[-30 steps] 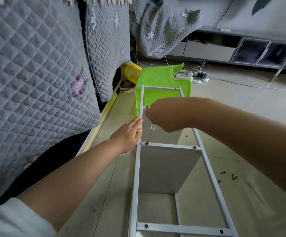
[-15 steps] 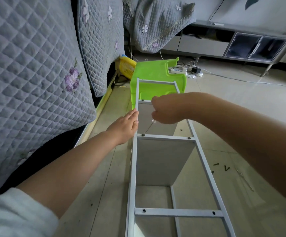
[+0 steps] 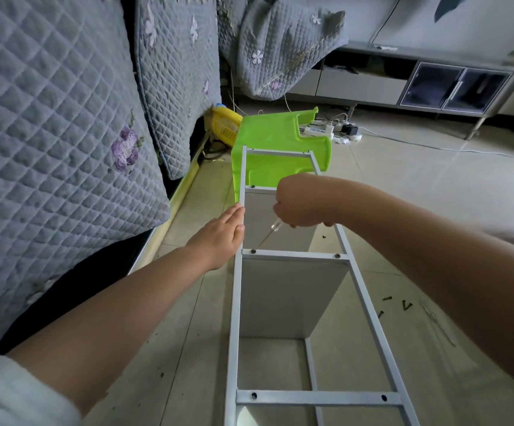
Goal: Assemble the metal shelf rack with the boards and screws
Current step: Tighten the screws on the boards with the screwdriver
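Note:
A white metal shelf rack lies on its side on the floor, stretching away from me, with grey boards set between its crossbars. My right hand grips a clear-handled screwdriver whose tip sits on a screw at the left end of a crossbar. My left hand rests flat, fingers straight, against the outside of the rack's left rail. Another screw head shows at the right end of the same crossbar.
Loose black screws lie on the floor right of the rack. A green plastic stool stands at the rack's far end, a yellow basket beside it. A quilt-covered sofa runs along the left. A power strip and cables lie beyond.
My right hand has stayed over the left end of the crossbar with the screwdriver on the screw. The camera view has shifted slightly; my left hand remains against the rail.

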Motion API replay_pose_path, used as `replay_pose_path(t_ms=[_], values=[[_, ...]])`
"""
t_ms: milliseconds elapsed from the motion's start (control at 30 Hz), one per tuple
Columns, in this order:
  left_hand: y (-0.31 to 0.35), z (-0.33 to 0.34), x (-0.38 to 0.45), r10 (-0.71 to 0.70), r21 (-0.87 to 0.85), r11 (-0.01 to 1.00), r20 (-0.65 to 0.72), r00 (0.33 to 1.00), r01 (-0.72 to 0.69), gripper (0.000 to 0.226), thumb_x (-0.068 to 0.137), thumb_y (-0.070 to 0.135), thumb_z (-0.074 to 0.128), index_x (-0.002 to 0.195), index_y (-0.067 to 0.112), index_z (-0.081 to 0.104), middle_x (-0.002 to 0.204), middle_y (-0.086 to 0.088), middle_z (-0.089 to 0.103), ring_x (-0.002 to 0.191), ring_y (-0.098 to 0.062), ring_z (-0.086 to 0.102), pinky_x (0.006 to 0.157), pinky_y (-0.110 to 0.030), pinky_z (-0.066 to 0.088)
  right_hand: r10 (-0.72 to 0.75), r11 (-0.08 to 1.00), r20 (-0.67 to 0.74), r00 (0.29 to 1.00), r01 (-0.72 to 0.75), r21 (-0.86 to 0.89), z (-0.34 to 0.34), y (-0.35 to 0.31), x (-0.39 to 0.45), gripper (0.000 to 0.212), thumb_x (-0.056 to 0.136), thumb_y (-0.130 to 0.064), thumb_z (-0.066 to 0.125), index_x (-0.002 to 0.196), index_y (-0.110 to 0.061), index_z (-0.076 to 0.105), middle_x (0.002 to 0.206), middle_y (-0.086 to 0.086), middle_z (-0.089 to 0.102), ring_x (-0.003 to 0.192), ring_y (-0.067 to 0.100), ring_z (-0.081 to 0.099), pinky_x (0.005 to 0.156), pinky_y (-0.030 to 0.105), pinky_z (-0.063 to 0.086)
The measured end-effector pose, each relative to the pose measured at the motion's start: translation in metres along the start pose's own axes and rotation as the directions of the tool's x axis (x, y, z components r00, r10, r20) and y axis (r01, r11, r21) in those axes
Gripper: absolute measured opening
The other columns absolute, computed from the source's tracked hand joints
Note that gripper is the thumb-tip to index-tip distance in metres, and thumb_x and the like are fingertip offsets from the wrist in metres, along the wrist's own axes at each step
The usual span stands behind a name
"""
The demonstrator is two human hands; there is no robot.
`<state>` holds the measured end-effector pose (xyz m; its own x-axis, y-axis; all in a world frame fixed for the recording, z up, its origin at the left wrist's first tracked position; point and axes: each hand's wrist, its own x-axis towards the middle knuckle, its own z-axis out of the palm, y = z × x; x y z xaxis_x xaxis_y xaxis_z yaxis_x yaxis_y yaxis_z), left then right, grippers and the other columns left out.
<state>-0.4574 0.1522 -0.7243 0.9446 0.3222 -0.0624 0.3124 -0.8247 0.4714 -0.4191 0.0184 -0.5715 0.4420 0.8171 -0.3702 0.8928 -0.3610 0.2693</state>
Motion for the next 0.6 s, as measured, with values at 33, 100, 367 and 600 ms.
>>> replay_pose_path(t_ms=[33,100,367,600], values=[[0.0,0.0,0.0,-0.002,0.002,1.0,-0.001,1.0,0.002,0.049,0.102,0.022,0.018,0.148,0.013,0.008,0.157,0.002,0.001,0.142,-0.02,0.018,0.115,-0.035,0.018,0.018,0.999,0.019,1.0,-0.019,0.039,0.002,0.002,0.001,0.03,0.098,-0.007,0.034,0.115,0.005,0.055,0.063,0.002,0.033,0.051,0.014,0.034,0.034,0.01,0.034],[0.001,0.0,-0.001,-0.001,0.015,1.0,0.001,1.0,0.001,0.049,0.102,0.022,0.018,0.148,0.013,0.008,0.157,0.003,0.001,0.142,-0.02,0.018,0.115,-0.035,0.018,0.02,0.994,0.01,1.0,-0.021,0.105,0.004,0.005,0.0,0.033,0.099,-0.016,0.033,0.116,0.004,0.053,0.064,0.001,0.033,0.066,0.019,0.041,0.052,0.017,0.038],[0.002,-0.002,0.0,-0.002,0.039,0.999,-0.002,1.0,0.002,0.049,0.101,0.022,0.018,0.149,0.014,0.008,0.157,0.0,0.003,0.141,-0.022,0.02,0.114,-0.034,0.019,-0.09,0.995,-0.125,0.988,0.095,0.038,0.002,0.001,0.004,0.023,0.097,-0.013,0.037,0.11,-0.003,0.053,0.084,0.004,0.053,0.055,0.007,0.032,0.047,0.016,0.025],[-0.001,0.001,0.0,0.008,0.005,1.0,-0.006,1.0,-0.008,0.049,0.101,0.023,0.019,0.149,0.016,0.011,0.157,0.002,0.004,0.141,-0.022,0.02,0.114,-0.034,0.02,0.001,0.997,0.004,1.0,-0.001,0.082,-0.007,-0.009,0.014,0.032,0.096,-0.007,0.035,0.07,0.001,0.052,0.069,0.009,0.052,0.045,0.013,0.052,0.041,0.01,0.04]])
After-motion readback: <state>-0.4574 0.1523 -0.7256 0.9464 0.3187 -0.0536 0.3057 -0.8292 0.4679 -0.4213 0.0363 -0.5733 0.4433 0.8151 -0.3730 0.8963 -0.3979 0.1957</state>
